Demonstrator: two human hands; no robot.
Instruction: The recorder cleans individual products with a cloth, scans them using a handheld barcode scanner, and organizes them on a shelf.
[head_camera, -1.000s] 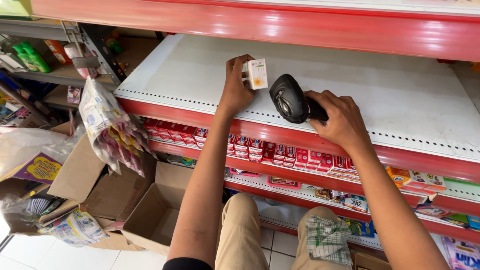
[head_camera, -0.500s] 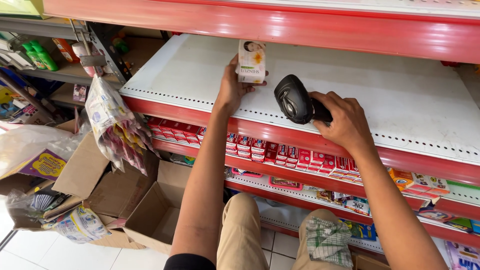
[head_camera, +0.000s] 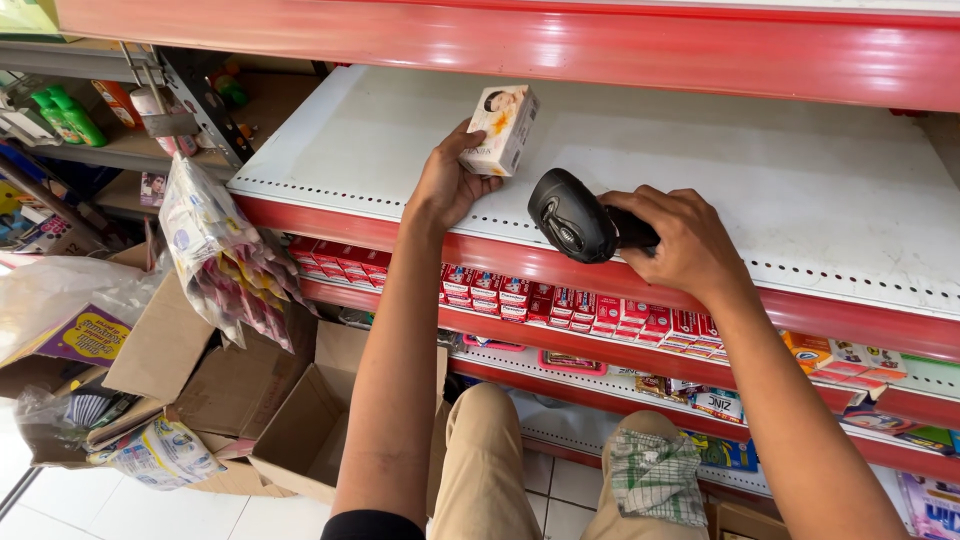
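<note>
My left hand (head_camera: 447, 182) holds a small white and orange carton (head_camera: 499, 129) upright over the white perforated shelf (head_camera: 800, 190). My right hand (head_camera: 680, 240) grips a black handheld barcode scanner (head_camera: 572, 215) by its handle. The scanner's head points left toward the carton, a short way below and to the right of it. Both hands hover just past the shelf's red front edge.
Rows of small red and white boxes (head_camera: 560, 300) fill the lower shelf. A bundle of sachet strips (head_camera: 225, 260) hangs at the left above open cardboard boxes (head_camera: 300, 430). Green bottles (head_camera: 65, 115) stand on a far left rack. A checked cloth (head_camera: 655, 475) lies on my knee.
My left hand has raised the carton and turned it upright, showing its printed face. The scanner in my right hand has stayed close by, aimed at it.
</note>
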